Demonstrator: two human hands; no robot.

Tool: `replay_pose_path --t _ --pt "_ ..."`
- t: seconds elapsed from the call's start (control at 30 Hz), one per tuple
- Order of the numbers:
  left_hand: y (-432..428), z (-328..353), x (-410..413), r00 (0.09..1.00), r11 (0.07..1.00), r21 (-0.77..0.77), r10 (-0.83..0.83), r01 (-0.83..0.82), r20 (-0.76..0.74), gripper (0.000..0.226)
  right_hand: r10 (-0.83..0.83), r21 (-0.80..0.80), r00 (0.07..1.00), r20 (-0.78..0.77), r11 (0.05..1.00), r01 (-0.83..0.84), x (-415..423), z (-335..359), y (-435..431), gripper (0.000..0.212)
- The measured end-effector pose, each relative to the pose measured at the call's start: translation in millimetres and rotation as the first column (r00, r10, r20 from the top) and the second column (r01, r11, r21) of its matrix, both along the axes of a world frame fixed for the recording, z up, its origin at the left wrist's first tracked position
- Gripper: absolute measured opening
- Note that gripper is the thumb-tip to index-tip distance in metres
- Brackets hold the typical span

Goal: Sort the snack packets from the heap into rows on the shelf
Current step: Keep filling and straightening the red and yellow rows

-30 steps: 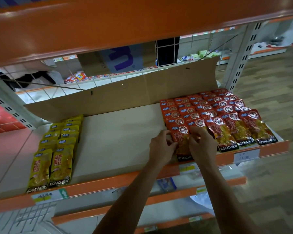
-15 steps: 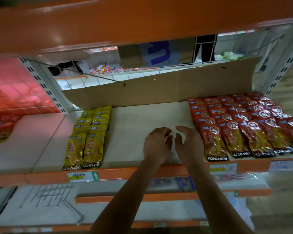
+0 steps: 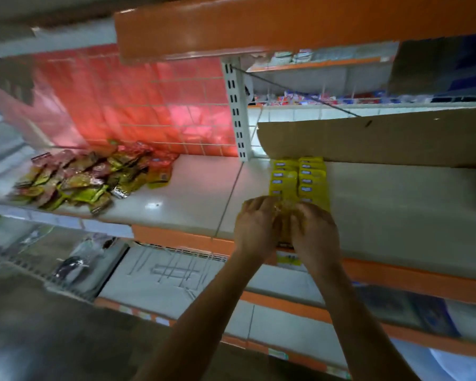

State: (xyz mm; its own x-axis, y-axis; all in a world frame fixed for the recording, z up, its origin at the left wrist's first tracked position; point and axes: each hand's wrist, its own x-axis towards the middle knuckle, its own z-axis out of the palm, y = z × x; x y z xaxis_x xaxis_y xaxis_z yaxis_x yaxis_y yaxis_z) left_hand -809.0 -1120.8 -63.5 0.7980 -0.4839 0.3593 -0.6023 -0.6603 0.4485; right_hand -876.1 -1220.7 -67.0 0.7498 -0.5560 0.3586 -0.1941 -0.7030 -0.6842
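Left hand [image 3: 256, 226] and right hand [image 3: 315, 229] touch the front yellow packets [image 3: 311, 177].

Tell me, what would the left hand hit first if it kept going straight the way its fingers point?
Most likely the left row of yellow packets, lying directly ahead of the left hand; its fingers seem to reach the front one. Behind that row stands the cardboard sheet.

both arms [image 3: 204, 312] fwd, left hand [image 3: 257, 226] & right hand [image 3: 315, 229] side by side, fingers [image 3: 259, 206] bent, grip unclear.
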Motion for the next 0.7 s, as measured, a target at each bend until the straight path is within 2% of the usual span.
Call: replay_pose_path --t 0.17,0.37,0.6,0.7 --pt "55 -7 45 0.998 0.994 0.083 0.065 -0.065 0.011 0.049 0.029 0.014 0.998 -0.051 0.999 -0.029 39 -5 49 0.031" --pt "96 -9 100 0.971 0.964 0.125 0.240 -0.236 -0.019 0.056 0.128 0.028 0.991 -0.046 0.992 -0.127 111 3 84 0.029" --pt "165 -7 173 0.903 0.893 0.165 0.428 -0.418 -0.035 0.054 0.304 0.108 0.927 -0.221 0.952 -0.286 192 -4 134 0.045" --pt "184 -5 209 0.902 0.897 0.119 0.430 -0.425 -0.024 0.040 0.291 0.114 0.916 -0.277 0.956 -0.270 227 -10 150 0.046"
